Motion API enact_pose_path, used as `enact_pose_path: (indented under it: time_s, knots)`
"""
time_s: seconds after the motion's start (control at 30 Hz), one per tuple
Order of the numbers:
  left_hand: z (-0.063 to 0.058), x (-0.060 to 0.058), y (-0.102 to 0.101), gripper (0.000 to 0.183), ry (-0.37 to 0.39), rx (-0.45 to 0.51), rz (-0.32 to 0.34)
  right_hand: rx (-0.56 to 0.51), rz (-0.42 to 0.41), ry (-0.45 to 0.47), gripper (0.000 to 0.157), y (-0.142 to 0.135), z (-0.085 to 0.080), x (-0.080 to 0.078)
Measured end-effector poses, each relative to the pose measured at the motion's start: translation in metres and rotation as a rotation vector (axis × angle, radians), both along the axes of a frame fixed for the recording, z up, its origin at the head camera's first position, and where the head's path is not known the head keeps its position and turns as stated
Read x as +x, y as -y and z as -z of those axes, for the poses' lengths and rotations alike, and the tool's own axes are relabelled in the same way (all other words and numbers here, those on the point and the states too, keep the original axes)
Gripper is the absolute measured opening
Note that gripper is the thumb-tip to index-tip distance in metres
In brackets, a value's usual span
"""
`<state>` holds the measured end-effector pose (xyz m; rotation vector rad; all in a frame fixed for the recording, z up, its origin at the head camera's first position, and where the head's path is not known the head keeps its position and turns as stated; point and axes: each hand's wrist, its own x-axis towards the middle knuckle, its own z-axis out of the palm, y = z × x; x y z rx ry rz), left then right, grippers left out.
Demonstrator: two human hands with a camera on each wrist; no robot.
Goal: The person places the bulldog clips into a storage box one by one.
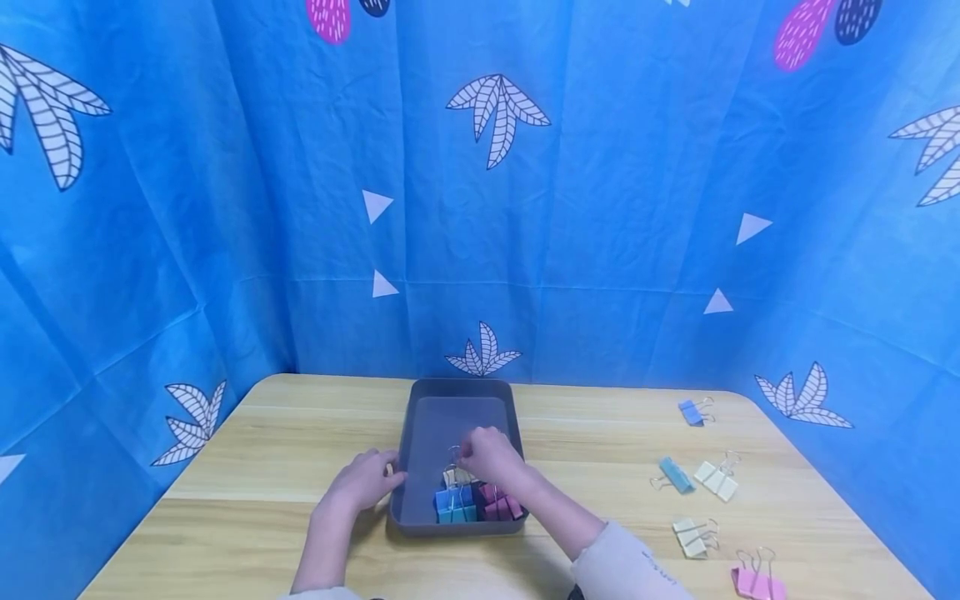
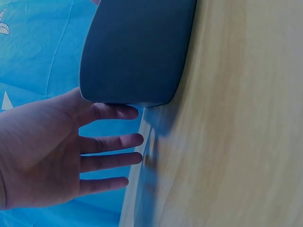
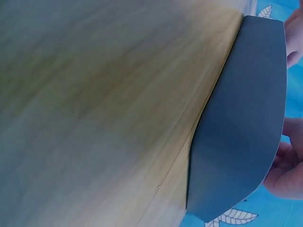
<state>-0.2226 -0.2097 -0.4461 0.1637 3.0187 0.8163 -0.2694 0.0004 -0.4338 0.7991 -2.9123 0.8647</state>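
A dark grey tray (image 1: 420, 433) holds several binder clips at its near end. My left hand (image 1: 366, 482) is at the tray's left rim; in the left wrist view, the left hand's (image 2: 52, 146) fingers are straight and spread, the foremost along the tray's outer wall (image 2: 135, 52). My right hand (image 1: 491, 454) reaches into the tray, curled fingertips at a cream binder clip (image 1: 459, 477) with its wire handle upright. Blue and teal clips (image 1: 455, 504) and magenta clips (image 1: 501, 505) lie just nearer. The wall partly hides the right hand (image 3: 286, 165) in the right wrist view.
On the table's right side lie a blue clip (image 1: 692, 412), a teal clip (image 1: 677, 475), two pale clips, one farther (image 1: 716, 481) and one nearer (image 1: 690, 537), and a pink clip (image 1: 757, 583). A blue patterned curtain (image 1: 600, 208) hangs behind the wooden table (image 1: 315, 417).
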Motion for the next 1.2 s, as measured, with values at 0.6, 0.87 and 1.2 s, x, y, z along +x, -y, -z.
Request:
enact_pose_path:
  time_s: [0.6, 0.87, 1.2]
  knots:
    - [0.0, 0.003, -0.001, 0.039, 0.002, 0.022, 0.0, -0.025, -0.02, 0.077, 0.007, -0.006, -0.003, 0.003]
    - [-0.002, 0.002, -0.001, 0.042, 0.012, 0.03, -0.001, -0.04, -0.043, 0.044, 0.007, -0.009, -0.007, 0.001]
    - [-0.001, 0.001, 0.0, 0.041, 0.012, 0.04, -0.003, -0.087, -0.056, 0.017, 0.005, -0.022, -0.023, 0.004]
